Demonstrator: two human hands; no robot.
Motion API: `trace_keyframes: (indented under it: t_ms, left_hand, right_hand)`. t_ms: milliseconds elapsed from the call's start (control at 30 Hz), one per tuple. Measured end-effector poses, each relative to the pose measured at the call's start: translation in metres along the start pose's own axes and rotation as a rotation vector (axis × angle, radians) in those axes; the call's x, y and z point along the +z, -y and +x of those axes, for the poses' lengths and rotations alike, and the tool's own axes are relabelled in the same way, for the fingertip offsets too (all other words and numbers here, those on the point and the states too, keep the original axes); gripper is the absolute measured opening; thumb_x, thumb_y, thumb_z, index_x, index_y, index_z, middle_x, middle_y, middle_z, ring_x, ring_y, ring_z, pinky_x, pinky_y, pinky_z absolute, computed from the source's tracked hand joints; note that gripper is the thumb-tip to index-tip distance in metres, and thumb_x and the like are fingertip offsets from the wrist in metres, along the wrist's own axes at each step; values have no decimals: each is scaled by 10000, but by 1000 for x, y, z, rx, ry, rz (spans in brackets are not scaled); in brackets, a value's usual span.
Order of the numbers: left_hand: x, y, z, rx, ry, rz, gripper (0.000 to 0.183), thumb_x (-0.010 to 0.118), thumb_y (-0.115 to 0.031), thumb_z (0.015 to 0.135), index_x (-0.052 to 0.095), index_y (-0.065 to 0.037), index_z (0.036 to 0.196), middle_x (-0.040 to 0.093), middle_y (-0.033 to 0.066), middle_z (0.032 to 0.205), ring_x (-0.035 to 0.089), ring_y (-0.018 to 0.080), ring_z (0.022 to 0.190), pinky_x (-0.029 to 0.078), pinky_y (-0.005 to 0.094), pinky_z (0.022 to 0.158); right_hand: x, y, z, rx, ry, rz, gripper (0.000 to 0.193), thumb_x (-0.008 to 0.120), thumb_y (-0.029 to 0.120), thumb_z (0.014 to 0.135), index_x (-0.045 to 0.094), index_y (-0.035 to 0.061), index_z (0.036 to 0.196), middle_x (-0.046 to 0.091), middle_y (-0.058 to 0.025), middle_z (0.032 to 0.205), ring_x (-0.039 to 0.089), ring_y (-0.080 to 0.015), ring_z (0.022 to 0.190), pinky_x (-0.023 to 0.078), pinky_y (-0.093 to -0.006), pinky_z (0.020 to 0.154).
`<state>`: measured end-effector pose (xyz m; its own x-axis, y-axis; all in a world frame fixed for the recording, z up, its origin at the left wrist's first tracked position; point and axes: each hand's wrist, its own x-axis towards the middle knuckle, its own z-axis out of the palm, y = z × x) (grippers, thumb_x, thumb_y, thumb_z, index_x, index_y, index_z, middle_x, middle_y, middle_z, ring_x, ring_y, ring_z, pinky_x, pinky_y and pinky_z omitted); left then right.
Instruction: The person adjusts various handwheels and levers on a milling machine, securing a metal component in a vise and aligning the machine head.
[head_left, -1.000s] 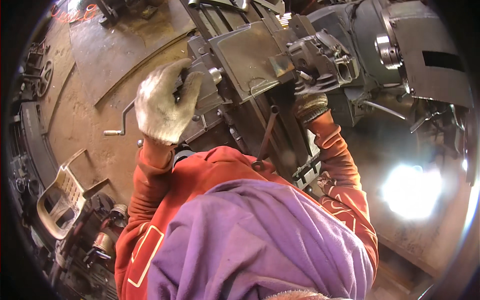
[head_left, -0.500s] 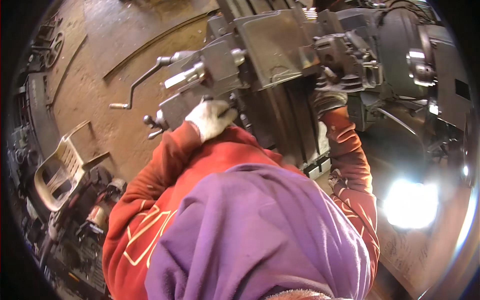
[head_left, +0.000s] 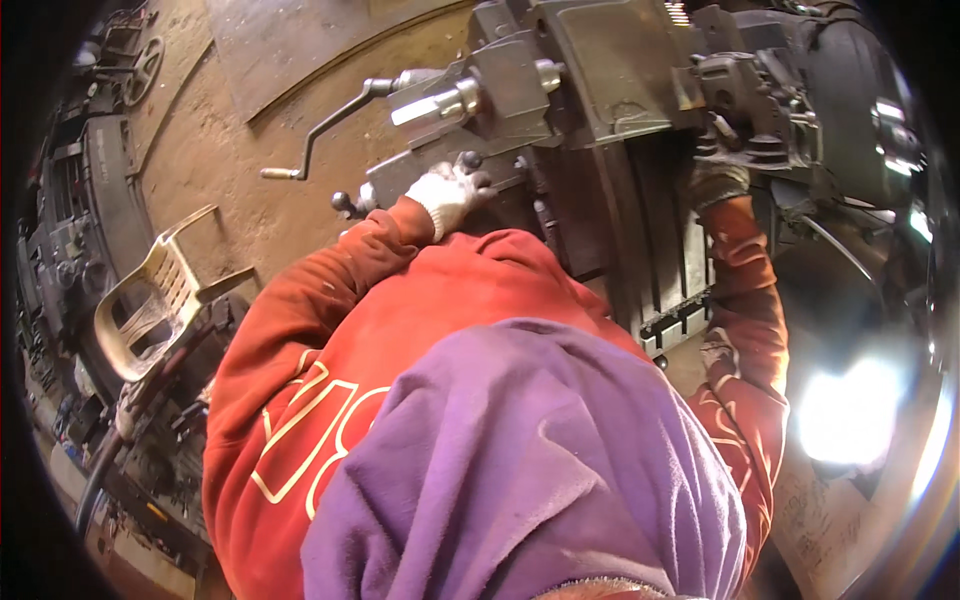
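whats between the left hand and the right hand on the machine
In the head view, the slotted machine table spans between the left hand and the right hand.

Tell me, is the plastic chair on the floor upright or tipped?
Tipped. The beige plastic chair leans backward, its seat tilted steeply, among clutter at the person's left.

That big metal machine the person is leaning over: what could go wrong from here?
Possibly three things. Both gloved hands are in among the machine parts: the left hand on a knob, the right hand by the clamp; gloves or the loose red sleeves could snag. The long crank handle sticks out sideways and could catch someone. Sun glare on the floor may hide what lies there.
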<state>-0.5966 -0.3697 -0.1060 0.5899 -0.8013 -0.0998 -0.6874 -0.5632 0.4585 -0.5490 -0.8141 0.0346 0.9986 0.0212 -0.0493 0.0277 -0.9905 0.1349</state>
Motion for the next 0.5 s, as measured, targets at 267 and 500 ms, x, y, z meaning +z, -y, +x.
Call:
trace_keyframes:
  t_ms: [267,500]
  left_hand:
    - [39,-3,45,122,153,276,224,557,-212,905,687,-63,1011,658,159,985,640,346,982,530,463,838]
    - [-9,-6,9,63,304,25,268,600,-216,877,670,-50,1075,695,215,1050,682,391,1014,550,469,884]
  right_hand:
    - [-30,41,-14,180,-70,117,375,616,323,912,654,115,1222,700,-137,1145,695,-346,978,564,-486,806]
    - [-68,161,-112,122,328,398,318,666,344,888,709,129,1118,707,-165,1029,703,-386,862,566,-465,710]
